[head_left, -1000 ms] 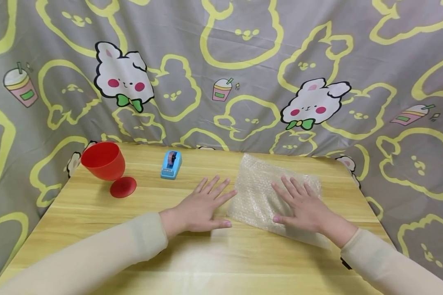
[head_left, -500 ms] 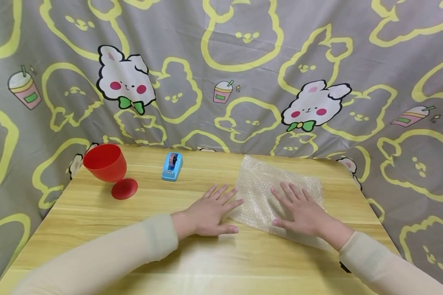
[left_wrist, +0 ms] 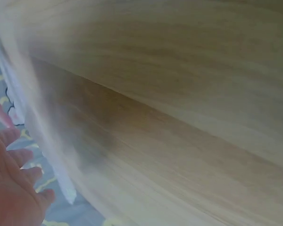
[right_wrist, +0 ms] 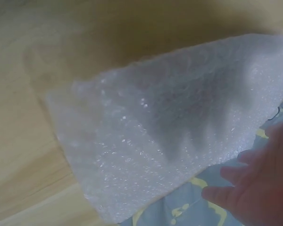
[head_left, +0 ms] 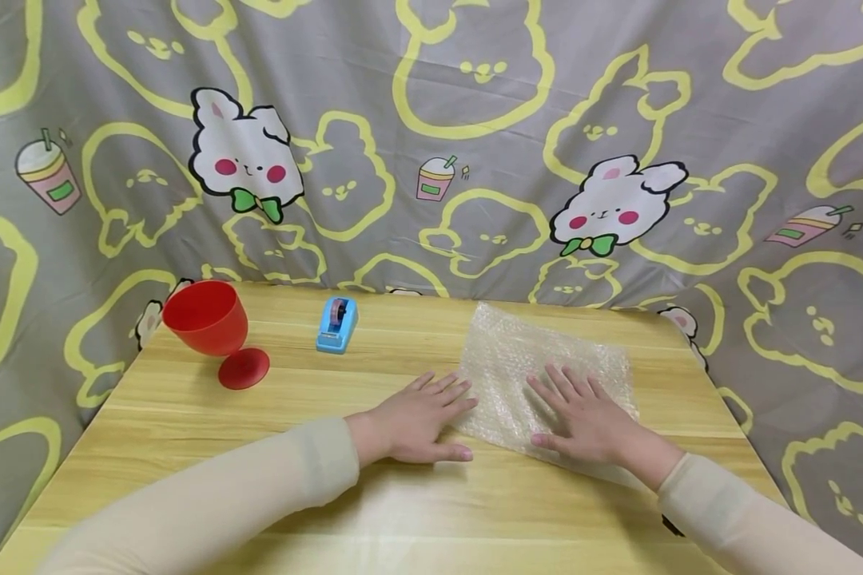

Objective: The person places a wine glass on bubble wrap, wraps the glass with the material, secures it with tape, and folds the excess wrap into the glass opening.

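Observation:
A sheet of clear bubble wrap [head_left: 507,355] lies flat on the right half of the wooden table. Over it hovers my right hand [head_left: 593,419], palm down with fingers spread. My left hand [head_left: 420,423], likewise spread, is near the sheet's left edge, its fingertips reaching that edge in the head view. Neither hand holds anything. In the right wrist view the right hand [right_wrist: 262,186] casts a shadow on the bubble wrap [right_wrist: 127,165] and appears raised from it. The left wrist view has the left hand [left_wrist: 14,183] apart from the tabletop.
A red plastic goblet [head_left: 212,323] stands at the back left of the table [head_left: 403,519]. Right of it is a blue tape dispenser [head_left: 336,326]. A patterned grey curtain [head_left: 374,96] encloses the back and sides. Beside the right sleeve, a small dark object [head_left: 672,525] is mostly hidden.
My left hand has moved right and slightly nearer to me, toward the bubble wrap. The right hand has drawn back a little over the sheet. Objects on the table remain in place.

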Demonstrator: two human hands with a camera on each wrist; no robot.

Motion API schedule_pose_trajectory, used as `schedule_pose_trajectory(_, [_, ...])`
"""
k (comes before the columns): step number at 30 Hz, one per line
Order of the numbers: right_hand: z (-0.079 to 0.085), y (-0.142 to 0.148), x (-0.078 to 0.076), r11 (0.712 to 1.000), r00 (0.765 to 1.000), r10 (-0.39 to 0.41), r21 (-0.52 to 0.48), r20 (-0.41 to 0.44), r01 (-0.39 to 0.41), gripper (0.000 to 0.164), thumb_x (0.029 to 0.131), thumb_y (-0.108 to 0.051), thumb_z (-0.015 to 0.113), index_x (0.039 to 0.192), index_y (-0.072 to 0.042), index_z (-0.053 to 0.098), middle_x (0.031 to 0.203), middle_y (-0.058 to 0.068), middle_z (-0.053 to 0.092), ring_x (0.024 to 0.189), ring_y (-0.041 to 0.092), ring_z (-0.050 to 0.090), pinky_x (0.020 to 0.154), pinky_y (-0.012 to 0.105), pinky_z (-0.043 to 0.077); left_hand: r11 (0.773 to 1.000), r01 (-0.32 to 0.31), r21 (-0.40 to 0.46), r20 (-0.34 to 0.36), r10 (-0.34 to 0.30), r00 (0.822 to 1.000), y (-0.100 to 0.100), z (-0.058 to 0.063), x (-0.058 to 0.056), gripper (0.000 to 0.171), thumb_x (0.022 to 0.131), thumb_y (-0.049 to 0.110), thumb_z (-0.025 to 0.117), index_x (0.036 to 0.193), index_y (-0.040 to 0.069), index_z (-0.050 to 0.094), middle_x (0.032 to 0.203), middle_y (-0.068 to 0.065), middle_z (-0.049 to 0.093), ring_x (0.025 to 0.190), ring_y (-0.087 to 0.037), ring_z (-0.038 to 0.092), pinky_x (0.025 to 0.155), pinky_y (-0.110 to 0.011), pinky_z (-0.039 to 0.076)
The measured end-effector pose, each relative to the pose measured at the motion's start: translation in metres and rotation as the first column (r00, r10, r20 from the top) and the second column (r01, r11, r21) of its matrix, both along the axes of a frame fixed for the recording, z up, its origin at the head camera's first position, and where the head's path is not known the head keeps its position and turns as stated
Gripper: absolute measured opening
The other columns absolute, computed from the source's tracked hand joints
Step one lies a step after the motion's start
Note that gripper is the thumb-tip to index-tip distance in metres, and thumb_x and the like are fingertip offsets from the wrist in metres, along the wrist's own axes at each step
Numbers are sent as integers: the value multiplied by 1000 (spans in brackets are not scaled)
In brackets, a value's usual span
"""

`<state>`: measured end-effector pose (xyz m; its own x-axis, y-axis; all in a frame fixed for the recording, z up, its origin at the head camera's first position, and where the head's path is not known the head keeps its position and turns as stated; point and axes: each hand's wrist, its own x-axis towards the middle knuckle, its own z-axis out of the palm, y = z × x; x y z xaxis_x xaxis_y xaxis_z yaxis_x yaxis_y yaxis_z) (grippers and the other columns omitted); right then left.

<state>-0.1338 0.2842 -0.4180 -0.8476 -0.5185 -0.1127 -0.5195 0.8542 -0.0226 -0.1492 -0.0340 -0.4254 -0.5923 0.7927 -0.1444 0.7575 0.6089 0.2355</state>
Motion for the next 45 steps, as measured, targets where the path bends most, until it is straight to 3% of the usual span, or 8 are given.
schedule_pose_trajectory(5, [-4, 2, 1, 1000, 999, -3, -23, 44, 4, 88, 94, -66, 52, 157, -10, 31, 160, 27, 23, 142, 53, 26, 107, 73, 27, 999, 25, -41, 7, -25, 1000, 4, -1, 1, 87, 94, 77, 28, 159, 19, 28, 166, -7, 18, 153, -25, 10, 123, -43, 9])
schedule_pose_trajectory(13, [-10, 8, 4, 998, 988, -30, -53, 149, 38, 87, 95, -68, 48, 159, -13, 27, 162, 26, 17, 143, 55, 21, 105, 76, 26, 998, 24, -55, 39, -22, 999, 10, -3, 2, 87, 93, 78, 28, 158, 20, 30, 165, -6, 20, 151, -23, 17, 122, -35, 17])
schedule_pose_trajectory(24, [-14, 12, 2, 996, 979, -31, -75, 201, 47, 82, 97, -66, 46, 158, -14, 30, 160, 28, 20, 142, 58, 20, 106, 74, 27, 998, 19, -57, 40, -16, 999, 12, -6, 5, 85, 94, 77, 30, 156, 20, 37, 163, -8, 26, 149, -23, 24, 121, -36, 22])
schedule_pose_trajectory(37, [-7, 11, -10, 997, 975, 52, -64, 214, -39, 66, 102, -49, 49, 156, -13, 36, 158, 28, 27, 140, 55, 28, 105, 68, 35, 996, 22, -91, -25, -24, 999, 13, -6, 3, 79, 96, 75, 28, 152, 22, 45, 157, -7, 39, 145, -25, 35, 118, -38, 28])
schedule_pose_trajectory(45, [-5, 9, -14, 997, 978, 78, -40, 194, -72, 64, 100, -36, 60, 155, -14, 36, 157, 27, 30, 139, 53, 32, 103, 65, 39, 992, 65, -110, -140, -80, 987, 15, -4, 1, 52, 106, 50, 35, 144, 20, 53, 140, -4, 53, 128, -20, 49, 109, -35, 40])
